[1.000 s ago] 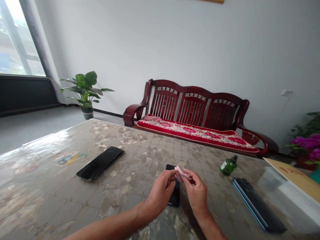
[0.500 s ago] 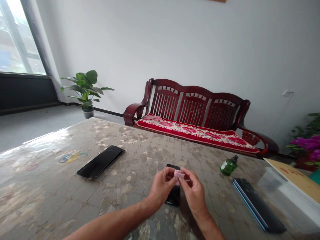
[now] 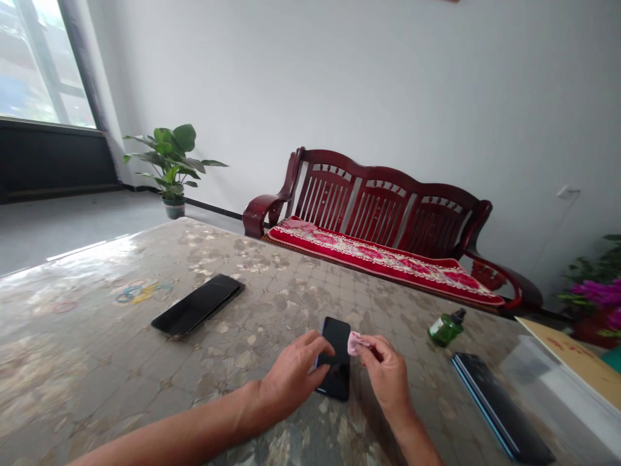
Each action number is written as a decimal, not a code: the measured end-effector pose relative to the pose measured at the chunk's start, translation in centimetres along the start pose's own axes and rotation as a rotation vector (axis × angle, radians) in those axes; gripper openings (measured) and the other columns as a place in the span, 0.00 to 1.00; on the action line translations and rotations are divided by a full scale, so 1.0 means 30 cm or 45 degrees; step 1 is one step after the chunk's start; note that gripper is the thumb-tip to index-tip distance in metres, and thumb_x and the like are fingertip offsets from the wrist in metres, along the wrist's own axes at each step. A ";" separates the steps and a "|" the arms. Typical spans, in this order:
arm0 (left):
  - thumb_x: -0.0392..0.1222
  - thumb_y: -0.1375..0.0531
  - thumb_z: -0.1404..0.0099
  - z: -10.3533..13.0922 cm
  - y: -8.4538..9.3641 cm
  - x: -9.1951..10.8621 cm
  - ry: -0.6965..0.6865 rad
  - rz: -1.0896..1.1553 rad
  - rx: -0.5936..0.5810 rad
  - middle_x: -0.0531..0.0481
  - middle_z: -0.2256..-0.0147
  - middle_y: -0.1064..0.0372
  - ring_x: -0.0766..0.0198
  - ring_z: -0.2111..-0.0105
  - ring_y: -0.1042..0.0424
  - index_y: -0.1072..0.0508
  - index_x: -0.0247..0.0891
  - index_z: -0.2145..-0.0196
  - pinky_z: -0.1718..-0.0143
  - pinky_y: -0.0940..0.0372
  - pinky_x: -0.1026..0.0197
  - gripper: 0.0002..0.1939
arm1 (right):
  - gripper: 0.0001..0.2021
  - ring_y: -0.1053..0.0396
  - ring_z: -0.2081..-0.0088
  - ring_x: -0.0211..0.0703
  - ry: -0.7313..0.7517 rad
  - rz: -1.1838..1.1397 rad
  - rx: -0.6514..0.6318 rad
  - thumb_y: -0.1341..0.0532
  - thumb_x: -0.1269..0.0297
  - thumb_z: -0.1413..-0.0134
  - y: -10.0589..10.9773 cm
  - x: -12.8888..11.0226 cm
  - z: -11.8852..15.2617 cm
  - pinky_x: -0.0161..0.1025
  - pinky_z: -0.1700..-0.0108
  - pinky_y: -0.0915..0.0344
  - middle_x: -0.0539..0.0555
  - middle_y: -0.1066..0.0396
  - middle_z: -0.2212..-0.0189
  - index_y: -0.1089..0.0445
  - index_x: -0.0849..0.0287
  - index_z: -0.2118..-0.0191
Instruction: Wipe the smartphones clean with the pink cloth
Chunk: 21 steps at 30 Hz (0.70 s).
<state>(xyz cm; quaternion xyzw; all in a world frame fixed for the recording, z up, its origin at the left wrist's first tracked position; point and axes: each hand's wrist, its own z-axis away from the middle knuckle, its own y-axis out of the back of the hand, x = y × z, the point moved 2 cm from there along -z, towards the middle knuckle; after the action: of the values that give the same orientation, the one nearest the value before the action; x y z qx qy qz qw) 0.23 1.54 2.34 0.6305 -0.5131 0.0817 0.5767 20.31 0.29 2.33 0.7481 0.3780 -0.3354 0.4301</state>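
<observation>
A home-like sitting room: carved wooden bench [image 3: 383,201], potted plant [image 3: 173,155].

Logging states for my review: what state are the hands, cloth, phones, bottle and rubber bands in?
Middle phone: flat, screen dark
Left phone: flat, screen dark
Right phone: flat, upper face dark
Pink cloth: bunched, pinched
Green bottle: black top on
Rubber bands: lying loose
Left hand: open, at middle phone, contact unclear
Right hand: closed on pink cloth
</observation>
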 end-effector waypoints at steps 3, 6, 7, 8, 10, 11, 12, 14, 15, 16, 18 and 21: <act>0.32 0.42 0.38 0.037 0.006 -0.006 -0.230 -0.221 -0.144 0.47 0.51 0.30 0.56 0.49 0.32 0.27 0.42 0.55 0.45 0.38 0.55 0.14 | 0.10 0.29 0.66 0.42 0.344 0.428 -0.013 0.40 0.58 0.40 0.005 -0.017 -0.008 0.35 0.63 0.33 0.52 0.26 0.69 0.22 0.52 0.63; 0.35 0.42 0.34 0.057 -0.025 -0.012 -0.369 -0.302 -0.197 0.46 0.48 0.31 0.54 0.44 0.36 0.28 0.42 0.53 0.39 0.43 0.52 0.13 | 0.07 0.31 0.66 0.44 0.565 0.724 -0.071 0.40 0.65 0.40 -0.022 -0.038 0.002 0.37 0.62 0.35 0.51 0.28 0.71 0.24 0.50 0.64; 0.35 0.41 0.34 0.060 -0.037 -0.015 -0.388 -0.316 -0.203 0.46 0.48 0.30 0.54 0.43 0.37 0.28 0.42 0.53 0.38 0.44 0.52 0.12 | 0.07 0.31 0.65 0.44 0.594 0.763 -0.104 0.41 0.68 0.40 -0.033 -0.042 0.008 0.37 0.61 0.36 0.51 0.28 0.70 0.25 0.51 0.64; 0.35 0.41 0.34 0.063 -0.048 -0.018 -0.401 -0.328 -0.204 0.46 0.49 0.30 0.54 0.42 0.37 0.28 0.42 0.54 0.38 0.45 0.53 0.11 | 0.09 0.31 0.64 0.45 0.606 0.779 -0.137 0.42 0.70 0.40 -0.043 -0.045 0.014 0.38 0.61 0.35 0.51 0.28 0.69 0.25 0.51 0.65; 0.35 0.41 0.34 0.065 -0.061 -0.023 -0.420 -0.345 -0.204 0.47 0.50 0.29 0.55 0.43 0.36 0.28 0.41 0.55 0.38 0.45 0.54 0.10 | 0.12 0.31 0.63 0.44 0.601 0.756 -0.212 0.45 0.74 0.40 -0.052 -0.049 0.024 0.38 0.60 0.34 0.52 0.29 0.66 0.26 0.51 0.63; 0.34 0.42 0.33 0.066 -0.064 -0.025 -0.432 -0.349 -0.203 0.47 0.50 0.29 0.56 0.43 0.36 0.28 0.41 0.55 0.38 0.45 0.55 0.09 | 0.14 0.30 0.62 0.43 0.594 0.727 -0.261 0.47 0.75 0.40 -0.053 -0.051 0.028 0.37 0.59 0.34 0.52 0.29 0.65 0.26 0.52 0.62; 0.34 0.42 0.33 0.066 -0.064 -0.025 -0.447 -0.348 -0.199 0.47 0.51 0.29 0.57 0.44 0.35 0.28 0.40 0.55 0.38 0.45 0.56 0.09 | 0.15 0.30 0.62 0.43 0.590 0.696 -0.322 0.48 0.76 0.40 -0.050 -0.054 0.029 0.36 0.59 0.33 0.52 0.30 0.64 0.26 0.52 0.60; 0.33 0.44 0.32 0.066 -0.061 -0.024 -0.480 -0.339 -0.195 0.46 0.50 0.29 0.58 0.44 0.35 0.29 0.39 0.56 0.39 0.44 0.58 0.08 | 0.17 0.29 0.63 0.41 0.579 0.657 -0.461 0.49 0.76 0.39 -0.041 -0.061 0.027 0.34 0.60 0.33 0.52 0.30 0.64 0.26 0.50 0.57; 0.32 0.44 0.31 0.066 -0.059 -0.022 -0.493 -0.330 -0.191 0.45 0.50 0.29 0.58 0.44 0.35 0.29 0.39 0.56 0.39 0.43 0.59 0.08 | 0.16 0.29 0.63 0.41 0.574 0.658 -0.529 0.48 0.75 0.38 -0.035 -0.064 0.024 0.34 0.61 0.33 0.51 0.30 0.65 0.26 0.50 0.57; 0.32 0.44 0.32 0.066 -0.058 -0.021 -0.505 -0.319 -0.186 0.44 0.50 0.29 0.57 0.45 0.34 0.29 0.38 0.57 0.40 0.42 0.59 0.08 | 0.15 0.29 0.64 0.40 0.572 0.670 -0.581 0.47 0.74 0.37 -0.030 -0.067 0.020 0.33 0.62 0.33 0.51 0.31 0.66 0.26 0.49 0.57; 0.31 0.44 0.33 0.064 -0.059 -0.019 -0.522 -0.298 -0.181 0.44 0.51 0.29 0.57 0.46 0.33 0.29 0.38 0.59 0.41 0.41 0.59 0.07 | 0.14 0.30 0.65 0.40 0.582 0.706 -0.633 0.46 0.73 0.37 -0.027 -0.068 0.010 0.33 0.62 0.33 0.50 0.31 0.67 0.25 0.49 0.58; 0.30 0.44 0.34 0.066 -0.060 -0.021 -0.533 -0.283 -0.183 0.45 0.56 0.28 0.56 0.48 0.31 0.29 0.38 0.61 0.42 0.40 0.58 0.07 | 0.14 0.30 0.64 0.40 0.627 0.751 -0.580 0.46 0.73 0.37 -0.042 -0.055 -0.014 0.34 0.61 0.34 0.50 0.31 0.68 0.25 0.49 0.57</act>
<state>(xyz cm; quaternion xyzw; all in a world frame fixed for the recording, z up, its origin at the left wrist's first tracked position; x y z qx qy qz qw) 0.32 -0.06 0.12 0.6435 -0.5535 -0.1514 0.5066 18.50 0.64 3.37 0.7677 0.3037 0.0816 0.5584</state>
